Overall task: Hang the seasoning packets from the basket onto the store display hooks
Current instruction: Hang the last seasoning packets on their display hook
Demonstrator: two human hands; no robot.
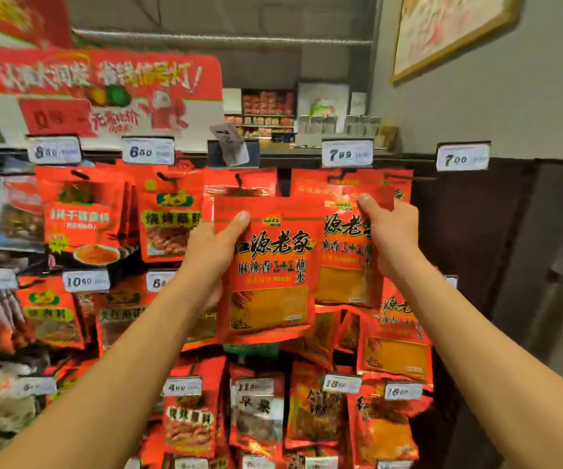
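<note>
Left hand clamped on a red packet, thumb across the upper left corner, fingers hidden behind. Packet held upright in front of the display, not on any hook; its top edge level with the thumb, hang hole not visible. Right hand pinching the upper edge of a second packet, which sits just behind and to the right of the first; whether that one already hangs on the hook above the right grip cannot be told. Basket out of view.

Likely troubles from here:
- Missing the hook tip: the hole hidden, the hook above and beyond both grips, so easy to push the film against the wire instead of through the hole.
- Tearing the hole by dragging the packet sideways once caught.
- Slipping from the left grip: glossy film, held by one corner only, contents weighing down below the thumb.
- Knocking off neighbours: packets crowded touching on both sides of the hands, and a price tag above the left grip already tilted.
- Hanging under the wrong tag, similar red packs all around.
</note>
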